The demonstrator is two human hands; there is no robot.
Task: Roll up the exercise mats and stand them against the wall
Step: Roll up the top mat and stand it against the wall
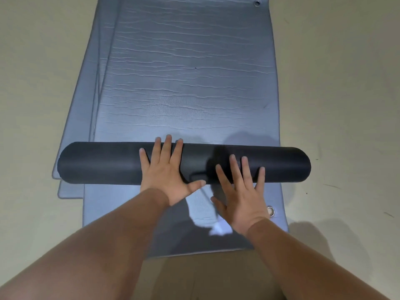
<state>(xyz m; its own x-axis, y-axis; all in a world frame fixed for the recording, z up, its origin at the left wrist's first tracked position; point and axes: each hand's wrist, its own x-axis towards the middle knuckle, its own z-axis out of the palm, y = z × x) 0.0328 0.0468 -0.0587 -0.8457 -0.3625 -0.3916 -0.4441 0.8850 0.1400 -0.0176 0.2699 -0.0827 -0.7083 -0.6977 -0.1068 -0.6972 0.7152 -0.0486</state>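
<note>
The floor here is a plain, pale beige floor (pixel 337 72), smooth and bare on both sides of the mats, with a few small dark scuffs out past the right fingers. On it lies a stack of flat grey-blue foam exercise mats (pixel 186 72), their top skin wrinkled in fine crosswise creases — the lower ones peek out in staggered edges (pixel 71 191) to the left of the left fingers. No wall shows from this angle.

Across the top mat sits the dark charcoal rolled-up part of the mat (pixel 108 162), a thick tube lying crosswise; it reaches well beyond the fingers on either side, its left end overhanging the top mat's edge. Ahead of the fingertips the unrolled length runs away to the far end, where a small metal eyelet (pixel 257 3) sits near the corner. A second metal grommet (pixel 270 211) shows just beside the right wrist, on a mat below.

The left hand (pixel 171 176) lies flat on the roll, fingers (pixel 166 148) spread and released, tips draped over its far crest, thumb along the near side. The right hand (pixel 244 195) is likewise loose and splayed — fingertips resting on the roll's near slope, palm back over the flat mat. Neither hand grips anything.

The floor to left and right lies unobstructed.
</note>
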